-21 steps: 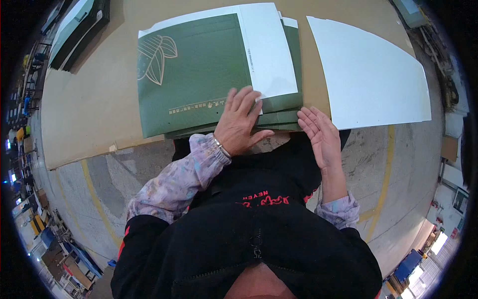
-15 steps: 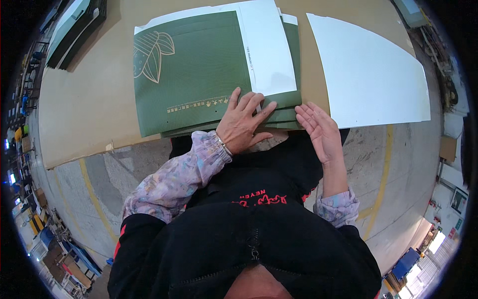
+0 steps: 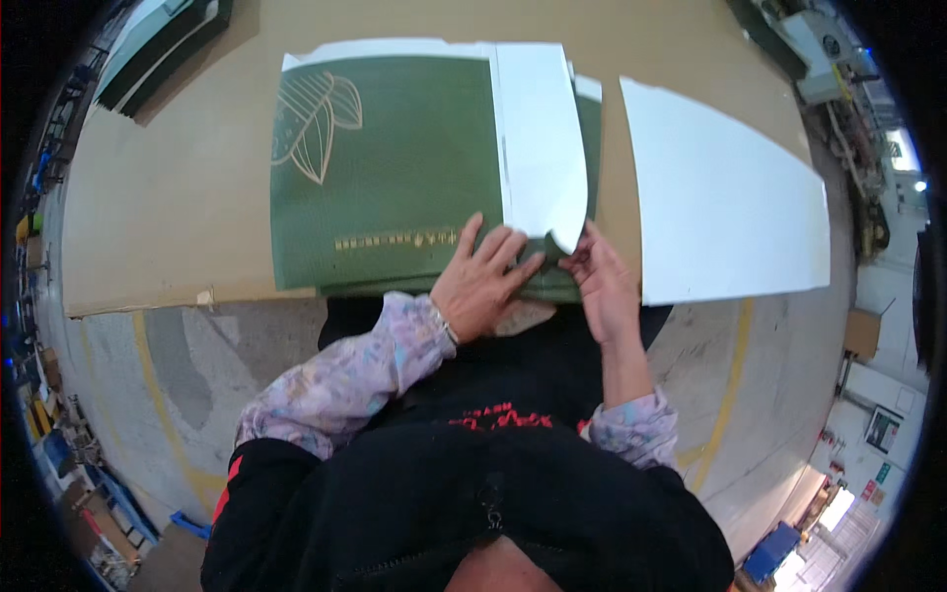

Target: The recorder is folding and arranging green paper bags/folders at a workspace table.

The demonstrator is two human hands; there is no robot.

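A flat green paper bag (image 3: 395, 168) with a gold leaf drawing lies near the table's front edge, with more green sheets under it. Its white flap (image 3: 538, 128) is folded over the right side. My left hand (image 3: 481, 281) presses on the lower right part of the bag, fingers spread. At the flap's lower right corner, which curls up and shows its green side, my right hand (image 3: 604, 281) has its fingers bent around the edge. Its fingertips are partly hidden.
A large white sheet (image 3: 730, 207) lies to the right on the brown cardboard table top (image 3: 158, 207). Stacked dark green bags (image 3: 173, 54) stand at the far left. Another dark stack (image 3: 767, 37) shows at the far right. The table's front edge runs just before my body.
My right hand has moved left and closed on the flap's corner, which now curls up. The left hand stays on the bag. The whole view has shifted slightly.
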